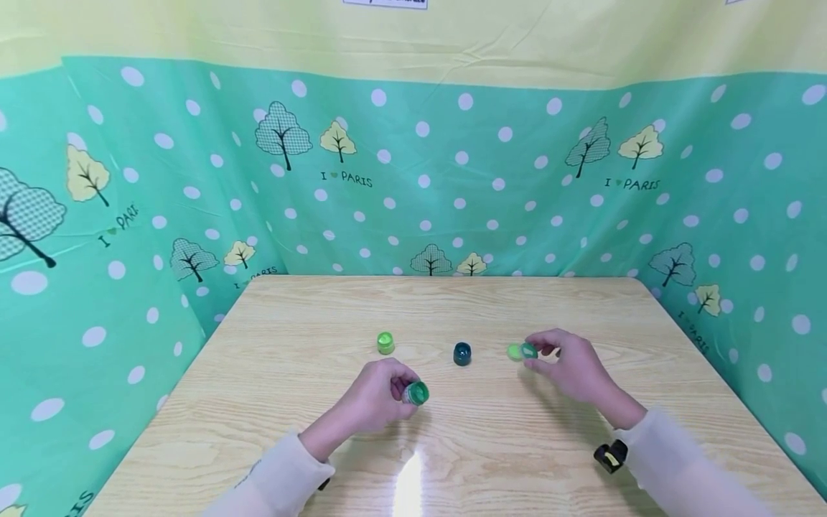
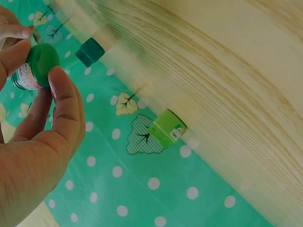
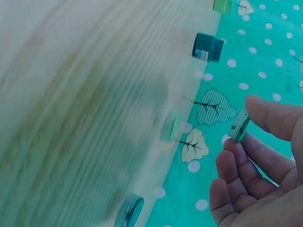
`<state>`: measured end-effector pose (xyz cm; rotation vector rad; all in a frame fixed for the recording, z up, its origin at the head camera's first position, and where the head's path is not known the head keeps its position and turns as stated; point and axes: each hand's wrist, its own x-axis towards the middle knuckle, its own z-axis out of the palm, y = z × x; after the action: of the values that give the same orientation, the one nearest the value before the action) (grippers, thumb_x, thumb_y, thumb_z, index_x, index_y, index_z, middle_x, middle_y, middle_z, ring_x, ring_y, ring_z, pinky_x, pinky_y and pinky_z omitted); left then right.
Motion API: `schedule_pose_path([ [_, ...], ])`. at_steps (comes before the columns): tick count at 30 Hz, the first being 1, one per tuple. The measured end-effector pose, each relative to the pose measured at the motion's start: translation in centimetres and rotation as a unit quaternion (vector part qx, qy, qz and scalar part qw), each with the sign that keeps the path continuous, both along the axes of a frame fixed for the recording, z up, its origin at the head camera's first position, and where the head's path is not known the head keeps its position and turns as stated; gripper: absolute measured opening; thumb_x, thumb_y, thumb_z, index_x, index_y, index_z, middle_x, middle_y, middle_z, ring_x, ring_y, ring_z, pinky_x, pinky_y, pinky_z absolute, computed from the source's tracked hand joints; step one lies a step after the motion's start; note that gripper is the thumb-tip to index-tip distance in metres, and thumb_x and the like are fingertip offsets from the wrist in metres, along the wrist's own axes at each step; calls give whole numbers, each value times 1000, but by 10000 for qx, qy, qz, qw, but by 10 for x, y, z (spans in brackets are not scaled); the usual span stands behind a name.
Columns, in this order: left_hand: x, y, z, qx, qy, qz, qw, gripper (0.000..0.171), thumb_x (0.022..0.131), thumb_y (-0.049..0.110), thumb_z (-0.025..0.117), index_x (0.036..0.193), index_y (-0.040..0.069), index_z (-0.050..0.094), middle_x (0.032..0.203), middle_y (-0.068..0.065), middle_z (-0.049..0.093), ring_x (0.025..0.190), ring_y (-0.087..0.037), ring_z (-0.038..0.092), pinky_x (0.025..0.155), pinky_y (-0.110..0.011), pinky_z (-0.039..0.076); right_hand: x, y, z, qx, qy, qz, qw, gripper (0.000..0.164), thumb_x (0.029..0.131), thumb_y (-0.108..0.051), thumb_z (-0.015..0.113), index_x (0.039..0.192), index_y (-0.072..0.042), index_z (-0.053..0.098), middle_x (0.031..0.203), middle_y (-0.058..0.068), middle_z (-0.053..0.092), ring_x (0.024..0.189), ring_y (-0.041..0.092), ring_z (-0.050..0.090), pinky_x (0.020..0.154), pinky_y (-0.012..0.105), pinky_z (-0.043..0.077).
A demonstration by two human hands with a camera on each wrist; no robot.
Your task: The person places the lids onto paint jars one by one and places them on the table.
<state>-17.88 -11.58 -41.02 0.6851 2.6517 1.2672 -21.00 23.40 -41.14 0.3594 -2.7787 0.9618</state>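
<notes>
My left hand point(image 1: 377, 397) grips a small green paint jar point(image 1: 418, 393) with a white label, its open mouth turned toward the head camera. In the left wrist view, fingertips and thumb wrap the side of that jar. Over to the right, my right hand point(image 1: 575, 365) pinches a green lid point(image 1: 529, 350) between thumb and fingertips, seen edge-on in the right wrist view. A light green lid point(image 1: 514, 352) lies on the table just left of it in the head view. The right wrist view also shows a dark teal lid point(image 3: 129, 211) on the tabletop, hidden in the head view.
A lidless light green jar point(image 1: 385, 343) stands beyond my left hand. Between the hands, a dark teal jar point(image 1: 461, 353) stands on the wooden table point(image 1: 310, 309). A dotted green cloth point(image 1: 439, 165) hangs behind the table and along both sides.
</notes>
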Motion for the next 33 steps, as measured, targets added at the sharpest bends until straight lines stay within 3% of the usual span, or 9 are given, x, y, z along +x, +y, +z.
schedule_pose_path([
  [14,5,2,0,-58,13,14,10000,23,73,8,78,95,8,70,85,2,59,75,-14,59,64,-21,52,16,-21,-2,-213,93,255,9994,32,79,-21,78,109,-14,69,96,-5,66,89,19,59,77,41,49],
  [28,9,7,-1,-58,234,-66,9997,22,73,6,78,93,7,70,83,0,57,72,-12,57,62,-20,52,29,-41,-2,-534,46,497,9973,32,78,-24,79,108,-18,69,95,-10,65,89,16,59,77,35,48],
  [33,11,10,-1,-1,184,-27,9998,23,72,5,79,93,7,70,84,2,57,73,-11,57,63,-20,52,33,-49,-3,-622,-106,568,9964,32,78,-23,79,108,-18,69,93,-11,64,89,17,59,78,38,48],
])
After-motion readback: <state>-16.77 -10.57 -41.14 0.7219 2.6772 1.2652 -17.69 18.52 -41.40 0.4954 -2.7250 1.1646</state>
